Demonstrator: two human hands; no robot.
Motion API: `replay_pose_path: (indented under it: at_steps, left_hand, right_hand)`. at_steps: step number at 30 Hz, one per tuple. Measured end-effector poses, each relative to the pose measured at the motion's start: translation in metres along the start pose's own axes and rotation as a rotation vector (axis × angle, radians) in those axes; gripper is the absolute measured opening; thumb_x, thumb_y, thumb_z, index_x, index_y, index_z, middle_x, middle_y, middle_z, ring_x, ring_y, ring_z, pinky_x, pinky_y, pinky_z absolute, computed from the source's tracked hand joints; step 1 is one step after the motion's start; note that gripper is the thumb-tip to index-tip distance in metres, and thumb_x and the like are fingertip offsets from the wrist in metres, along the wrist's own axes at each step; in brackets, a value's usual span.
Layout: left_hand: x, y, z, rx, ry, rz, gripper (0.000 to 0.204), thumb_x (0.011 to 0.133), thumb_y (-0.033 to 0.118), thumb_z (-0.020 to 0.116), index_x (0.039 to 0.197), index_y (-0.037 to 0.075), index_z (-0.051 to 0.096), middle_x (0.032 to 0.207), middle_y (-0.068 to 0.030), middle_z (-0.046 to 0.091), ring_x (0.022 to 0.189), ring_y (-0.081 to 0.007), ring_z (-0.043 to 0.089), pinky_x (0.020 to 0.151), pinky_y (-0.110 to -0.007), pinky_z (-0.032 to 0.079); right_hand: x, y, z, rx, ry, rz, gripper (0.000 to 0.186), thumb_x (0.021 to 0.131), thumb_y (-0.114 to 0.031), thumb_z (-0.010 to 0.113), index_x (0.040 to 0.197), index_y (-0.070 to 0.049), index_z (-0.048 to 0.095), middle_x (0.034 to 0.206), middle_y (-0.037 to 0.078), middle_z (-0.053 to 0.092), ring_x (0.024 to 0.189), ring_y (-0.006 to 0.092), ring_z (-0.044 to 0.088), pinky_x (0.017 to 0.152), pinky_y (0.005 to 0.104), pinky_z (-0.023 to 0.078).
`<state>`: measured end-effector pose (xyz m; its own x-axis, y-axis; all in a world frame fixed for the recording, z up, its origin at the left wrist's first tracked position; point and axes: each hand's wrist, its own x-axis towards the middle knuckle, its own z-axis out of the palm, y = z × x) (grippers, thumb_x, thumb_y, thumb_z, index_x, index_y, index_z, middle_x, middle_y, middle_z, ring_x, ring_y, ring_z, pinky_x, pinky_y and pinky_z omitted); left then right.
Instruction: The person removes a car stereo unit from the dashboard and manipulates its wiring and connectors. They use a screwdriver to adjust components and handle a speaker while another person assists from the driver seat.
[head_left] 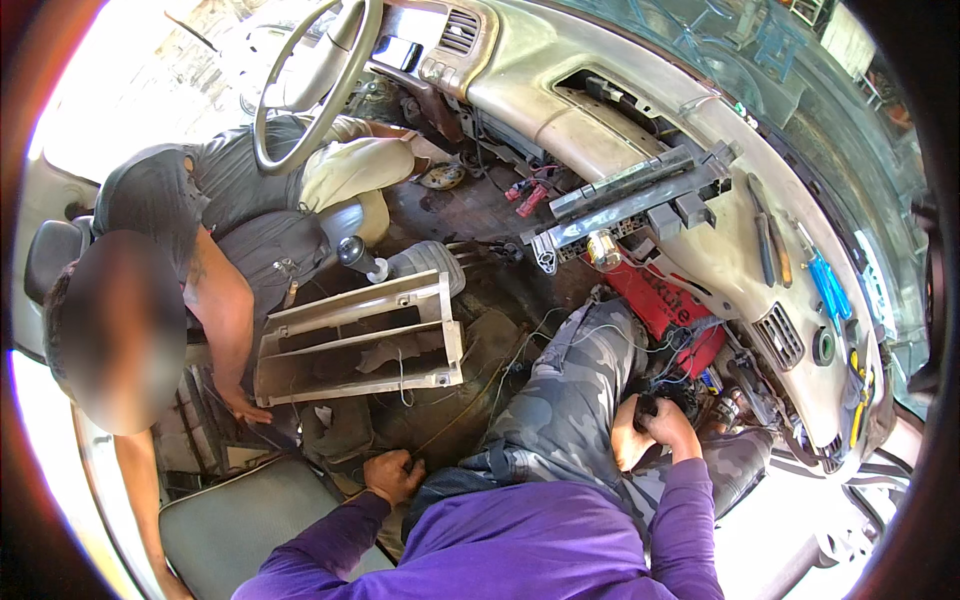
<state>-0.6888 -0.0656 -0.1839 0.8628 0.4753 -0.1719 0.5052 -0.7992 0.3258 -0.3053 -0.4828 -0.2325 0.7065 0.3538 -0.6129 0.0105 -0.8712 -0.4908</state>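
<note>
My left hand (393,474) is curled into a fist beside my left hip, at the seat edge. A thin yellowish wire (462,412) runs up to its fingers; whether they hold it, I cannot tell. My right hand (672,428) is bent closed around a small dark thing (648,408) under the dashboard, too hidden to name. Bare skin (629,440), perhaps my foot, lies against it. Above my bent knee in camouflage trousers (570,385) sits a red bag (655,305), with loose thin wires across it.
A beige slotted panel (365,330) lies left of my legs, near a gear lever (355,255). Another person (170,200) leans in at the left, one hand by the panel. On the dashboard (520,75) rest a long dark module (640,195), pliers (765,235) and blue-handled tools (828,285).
</note>
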Motion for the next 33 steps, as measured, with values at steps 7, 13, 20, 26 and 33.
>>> replay_pose_path:
  at_steps: [7,13,20,26,33]
  left_hand:
    - [0.001,0.000,0.000,0.000,0.011,0.017,0.037,0.088,0.040,0.077,0.071,0.010,0.063,0.071,-0.0129,0.067,0.062,-0.0382,0.067,0.057,-0.051,0.050]
    - [0.001,-0.001,0.001,0.018,0.032,0.039,0.037,0.087,0.039,0.078,0.070,0.010,0.062,0.070,-0.0131,0.066,0.062,-0.0379,0.066,0.056,-0.051,0.050]
    - [0.003,0.001,0.000,0.004,0.036,0.027,0.038,0.085,0.039,0.079,0.068,0.010,0.060,0.069,-0.0132,0.065,0.061,-0.0378,0.065,0.055,-0.051,0.048]
    - [0.002,0.003,-0.002,0.004,0.034,0.017,0.038,0.086,0.039,0.078,0.068,0.010,0.060,0.069,-0.0128,0.065,0.061,-0.0379,0.065,0.055,-0.051,0.048]
    - [0.003,0.002,-0.004,0.026,0.043,0.051,0.040,0.087,0.040,0.077,0.069,0.009,0.060,0.069,-0.0139,0.065,0.062,-0.0390,0.065,0.056,-0.051,0.049]
  right_hand:
    - [-0.001,0.001,-0.002,-0.016,-0.024,0.027,0.048,0.087,-0.034,0.076,0.120,0.001,0.073,0.115,0.032,0.073,0.112,0.0468,0.070,0.094,0.0487,0.056]
    - [-0.003,-0.001,-0.002,0.032,-0.002,-0.045,0.044,0.088,-0.032,0.075,0.117,0.002,0.074,0.113,0.030,0.073,0.110,0.0472,0.070,0.094,0.0495,0.056]
    - [-0.002,-0.003,-0.004,0.013,-0.010,-0.008,0.046,0.087,-0.034,0.076,0.115,0.002,0.074,0.113,0.031,0.074,0.110,0.0477,0.070,0.095,0.0505,0.056]
    - [-0.001,-0.004,-0.004,0.014,-0.005,-0.011,0.047,0.088,-0.034,0.076,0.117,0.003,0.073,0.115,0.031,0.073,0.111,0.0474,0.070,0.096,0.0506,0.056]
    - [0.002,0.008,0.001,0.069,-0.011,-0.006,0.047,0.088,-0.033,0.076,0.117,0.003,0.073,0.116,0.031,0.073,0.113,0.0464,0.070,0.097,0.0496,0.056]
